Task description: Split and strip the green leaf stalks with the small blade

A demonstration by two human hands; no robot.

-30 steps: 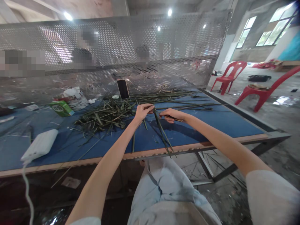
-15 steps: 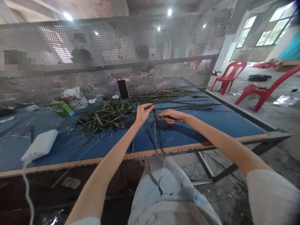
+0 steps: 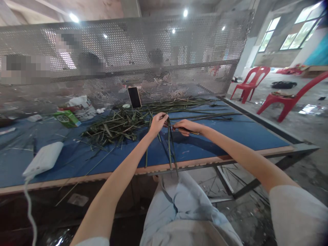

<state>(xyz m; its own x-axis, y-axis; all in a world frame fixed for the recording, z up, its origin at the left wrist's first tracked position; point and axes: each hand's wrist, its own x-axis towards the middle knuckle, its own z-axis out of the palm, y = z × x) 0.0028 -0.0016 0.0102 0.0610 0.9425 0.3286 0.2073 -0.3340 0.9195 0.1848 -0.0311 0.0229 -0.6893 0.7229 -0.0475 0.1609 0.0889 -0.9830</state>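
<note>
My left hand point(image 3: 157, 124) is closed in a pinch on green leaf strips point(image 3: 169, 147), which hang down over the table's front edge. In my right hand point(image 3: 186, 127) lies a slim dark tool point(image 3: 191, 131) with a brassy edge, its rear end pointing towards my wrist. I cannot make out its exact kind. The fingers of this hand are beside the strips, close to my left fingertips; the tool's tip is too small to make out. Left of my hands is a heap of cut green leaf pieces point(image 3: 112, 128). Long leaf strips point(image 3: 184, 104) lie behind them.
A phone point(image 3: 134, 97) stands upright at the back of the blue table point(image 3: 246, 135), before a perforated metal screen point(image 3: 194, 51). On the left are a white power bank point(image 3: 44, 158) with a cable and a green box point(image 3: 67, 119). Red chairs point(image 3: 249, 83) stand right; people sit beyond the screen.
The hanging leaf strips have shifted slightly at their lower ends. My left hand has turned a little, while my right hand stays almost in place with the tool.
</note>
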